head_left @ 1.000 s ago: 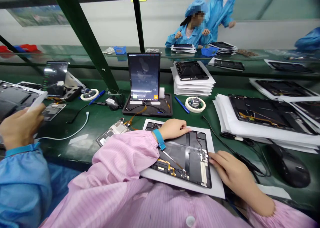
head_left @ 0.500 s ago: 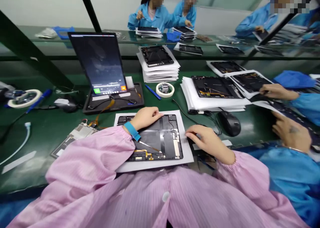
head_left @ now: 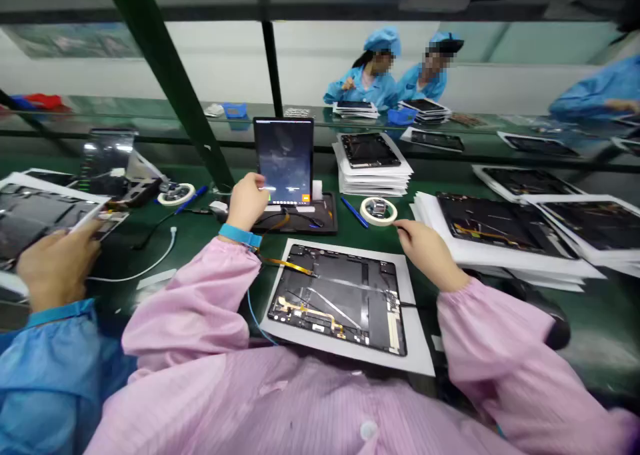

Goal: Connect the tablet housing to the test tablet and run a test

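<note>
Head view, now. The left hand (head_left: 246,200) is raised ahead of the pink sleeve, fingertips at the lower left edge of the upright tablet (head_left: 284,160) that stands in a dark tray (head_left: 327,220); the fingers are loosely curled and grasp nothing, touching or all but touching the screen near its lit bottom strip. The right hand (head_left: 425,248) is stretched forward and to the right, forefinger extended, holding nothing, its tip just short of the tape roll (head_left: 379,210) and near the blue pen (head_left: 355,211). Between and below both hands lies the opened tablet back (head_left: 340,298) on its white sheet (head_left: 419,348), untouched, with an orange flex cable (head_left: 287,263) running from its upper left corner toward the tray.

Change over the last second: both hands rested on the opened back, left across its top edge, right at its right side; both have now lifted off and gone forward. Judged from this, work on the back itself is paused while the screen is operated and tape is sought.

Beyond the right hand, stacks of opened units (head_left: 373,164) on white sheets; further right, a larger stack (head_left: 493,225). Left of the left hand, a co-worker's hand (head_left: 55,265) in a blue sleeve grips another unit (head_left: 35,212). Two people in blue sit far ahead
</note>
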A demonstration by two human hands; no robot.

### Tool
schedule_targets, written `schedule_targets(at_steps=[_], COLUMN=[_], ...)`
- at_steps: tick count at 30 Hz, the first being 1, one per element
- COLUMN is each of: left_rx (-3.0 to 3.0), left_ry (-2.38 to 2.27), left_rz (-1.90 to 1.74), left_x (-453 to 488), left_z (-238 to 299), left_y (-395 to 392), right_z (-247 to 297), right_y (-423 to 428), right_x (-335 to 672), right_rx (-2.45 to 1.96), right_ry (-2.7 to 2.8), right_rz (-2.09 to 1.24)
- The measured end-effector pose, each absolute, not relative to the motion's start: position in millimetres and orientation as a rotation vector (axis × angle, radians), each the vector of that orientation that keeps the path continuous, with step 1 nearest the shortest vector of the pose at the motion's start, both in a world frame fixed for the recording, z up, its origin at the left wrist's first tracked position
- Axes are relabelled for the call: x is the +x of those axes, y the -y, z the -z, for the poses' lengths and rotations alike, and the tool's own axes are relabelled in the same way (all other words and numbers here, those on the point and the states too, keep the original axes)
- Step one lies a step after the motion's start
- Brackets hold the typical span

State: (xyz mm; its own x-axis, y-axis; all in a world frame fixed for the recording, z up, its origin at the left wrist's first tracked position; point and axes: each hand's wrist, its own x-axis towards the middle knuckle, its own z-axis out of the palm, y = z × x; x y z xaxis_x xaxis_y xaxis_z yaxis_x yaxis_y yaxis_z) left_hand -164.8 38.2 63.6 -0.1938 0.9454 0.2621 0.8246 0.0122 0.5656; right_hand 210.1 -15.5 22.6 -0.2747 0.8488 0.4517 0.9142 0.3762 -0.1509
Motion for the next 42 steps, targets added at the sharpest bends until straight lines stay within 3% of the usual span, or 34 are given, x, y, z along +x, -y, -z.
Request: schedule_targets(at_steps=[5, 12, 17, 22, 42], left_rx=[1.887, 1.929, 2.007, 2.157, 2.317], left_ry=[-2.021, -2.042, -2.269, -2.168, -2.111], left_rz=[-0.726, -0.847, -0.909, -0.848, -1.123], left_x=[-219, -209, -187, -140, -139], left_z=[-35, -2, -10, -20, -4], left_y=[-66, -86, -63, -35, -61], right_z=[-39, -12, -16, -17, -9], right_y=[42, 46, 55, 53, 47], right_x=[206, 194, 193, 194, 199], right_rx=[-1.238, -1.221, -1.195, -1.247, -1.367], right_ry=[1.883, 1.723, 1.743, 1.793, 1.822], right_rz=[-0.306, -0.476, -0.499, -0.433, -0.446])
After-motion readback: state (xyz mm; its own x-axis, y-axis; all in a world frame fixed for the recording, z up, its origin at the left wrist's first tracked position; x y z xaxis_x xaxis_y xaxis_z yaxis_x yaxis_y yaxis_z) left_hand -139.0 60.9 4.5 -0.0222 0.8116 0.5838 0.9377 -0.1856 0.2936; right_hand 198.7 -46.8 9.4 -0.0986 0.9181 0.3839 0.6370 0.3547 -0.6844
